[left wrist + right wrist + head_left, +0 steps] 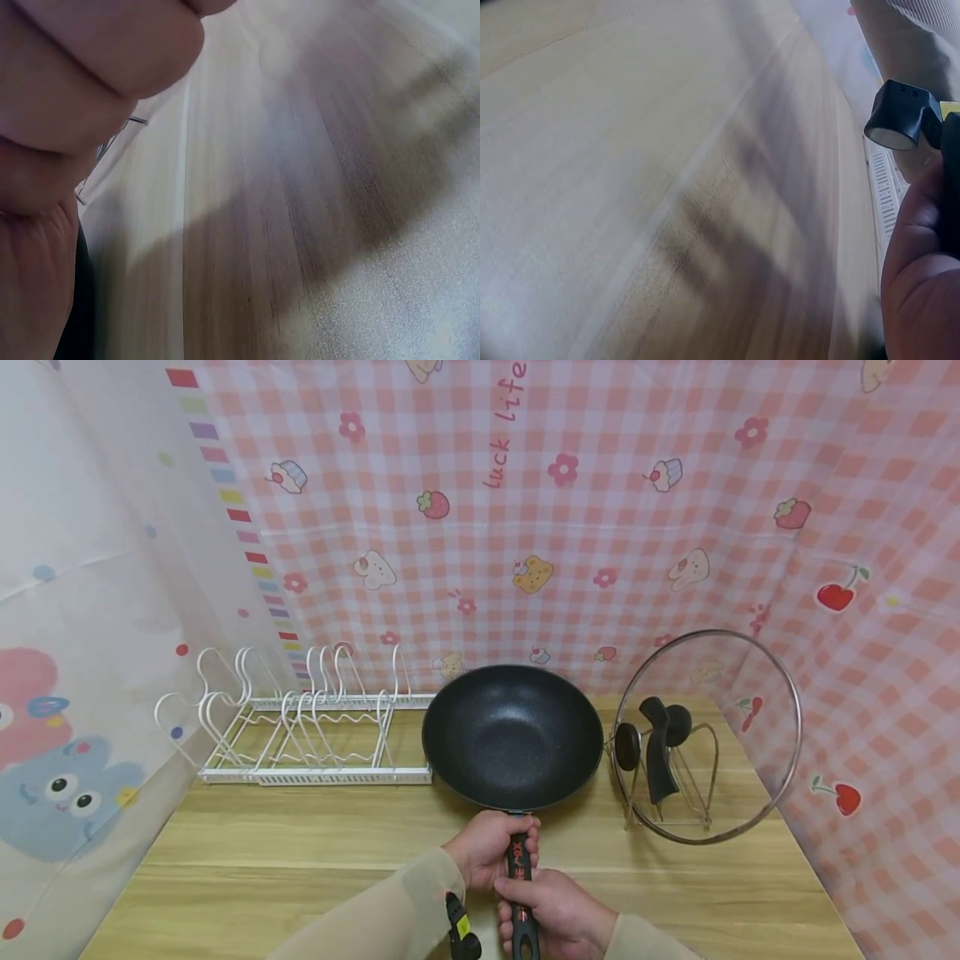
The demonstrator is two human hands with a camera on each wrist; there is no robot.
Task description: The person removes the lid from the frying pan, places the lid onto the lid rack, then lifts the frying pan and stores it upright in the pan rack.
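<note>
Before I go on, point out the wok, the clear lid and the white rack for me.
Wok (513,739): head view, on the dark inside of its bowl.
Clear lid (742,727): head view, on its see-through pane.
White rack (330,776): head view, on its front rail.

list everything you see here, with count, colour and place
wok: 1, black, centre, in front of the back cloth
wok handle: 1, black with red lettering, pointing toward the person
glass lid: 1, clear with metal rim, on edge at right
wire stand: 1, silvery, at the lid
knobs and curved piece: 2 and 1, black, by the lid; attachment unclear
wire rack: 1, white, left of the wok
table: 1, light wood grain, below everything
cloth backdrop: count unclear, pink-white checks behind and right, white at left
wrist camera: 1, black with yellow patch, left wrist
sleeves: 2, cream, bottom
left hand: 1, bare, gripping handle near the pan
right hand: 1, bare, gripping handle lower down
</note>
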